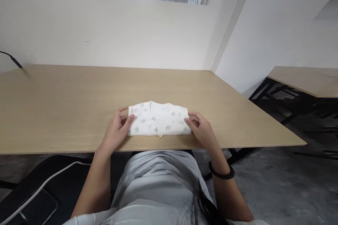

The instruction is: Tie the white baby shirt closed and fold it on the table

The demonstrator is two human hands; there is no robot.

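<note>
On the table (pixel 79 95), near its front edge, the folded cloth (pixel 160 121) is pinched at either end by the left hand (pixel 116 130) and right hand (pixel 203 130), seemingly so it is held flat; the grip underneath is hidden.

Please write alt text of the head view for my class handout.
A person's left hand and right hand hold opposite ends of a folded white animal-print garment on a tan table. A black beaded bracelet circles the right arm.

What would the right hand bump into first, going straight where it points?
Most likely the folded white garment: the right hand points inward at its edge and seems to touch it, though depth is hard to judge.
</note>
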